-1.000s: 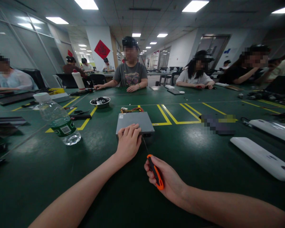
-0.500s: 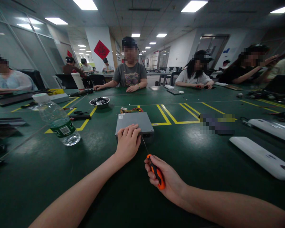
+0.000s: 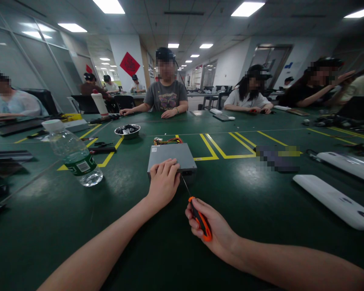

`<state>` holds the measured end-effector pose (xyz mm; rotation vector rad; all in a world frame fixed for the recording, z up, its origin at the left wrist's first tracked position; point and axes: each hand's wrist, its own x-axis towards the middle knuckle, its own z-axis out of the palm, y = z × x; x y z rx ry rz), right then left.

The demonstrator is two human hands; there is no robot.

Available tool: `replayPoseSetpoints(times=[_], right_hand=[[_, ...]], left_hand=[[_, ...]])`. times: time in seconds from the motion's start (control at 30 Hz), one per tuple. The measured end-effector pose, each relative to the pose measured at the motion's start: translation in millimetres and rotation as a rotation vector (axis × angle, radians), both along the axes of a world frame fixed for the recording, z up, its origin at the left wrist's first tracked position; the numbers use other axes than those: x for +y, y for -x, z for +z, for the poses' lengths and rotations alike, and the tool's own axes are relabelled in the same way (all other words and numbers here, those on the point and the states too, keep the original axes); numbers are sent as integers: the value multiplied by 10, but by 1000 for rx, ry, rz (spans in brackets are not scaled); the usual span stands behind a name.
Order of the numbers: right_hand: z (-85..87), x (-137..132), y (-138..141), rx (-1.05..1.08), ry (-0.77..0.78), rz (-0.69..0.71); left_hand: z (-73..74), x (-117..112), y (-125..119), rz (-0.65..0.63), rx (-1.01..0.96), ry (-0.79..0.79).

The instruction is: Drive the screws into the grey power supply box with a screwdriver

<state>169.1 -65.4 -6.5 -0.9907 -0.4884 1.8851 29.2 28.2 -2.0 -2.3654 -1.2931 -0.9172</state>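
A grey computer power supply (image 3: 178, 155) lies on the green table, its near side with the socket facing me. My left hand (image 3: 164, 178) grips its near edge, fingers over the top and thumb hidden behind the palm. In my right hand (image 3: 210, 220) is a screwdriver (image 3: 200, 218) with an orange and black handle. Its thin shaft slants up and left to the near face, beside the socket and close to my left fingers. Whether the tip sits in a screw is too small to tell. Coloured cables (image 3: 170, 140) come out at the back.
Left of the power supply stand a water bottle (image 3: 81, 161) and a metal bowl (image 3: 127, 131) holding small dark parts. White elongated devices (image 3: 333, 200) lie at the right. Yellow tape marks the table. A person in a grey shirt (image 3: 166, 95) sits opposite, with others around.
The screwdriver's handle has turned slightly in my right hand. My left hand and the power supply stay in place.
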Motion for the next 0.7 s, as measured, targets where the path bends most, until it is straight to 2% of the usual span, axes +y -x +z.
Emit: replayPoseSetpoints(times=[0.27,0.5,0.7], right_hand=[[24,3,-11,18,56,4],[-9,2,-3,19,-17,-32],[-6,18,-21,44,65,16]], left_hand=[[14,-8,-4,0,-6,-9],[13,-8,5,-8,-2,0],[11,-5,1,-6,-1,6]])
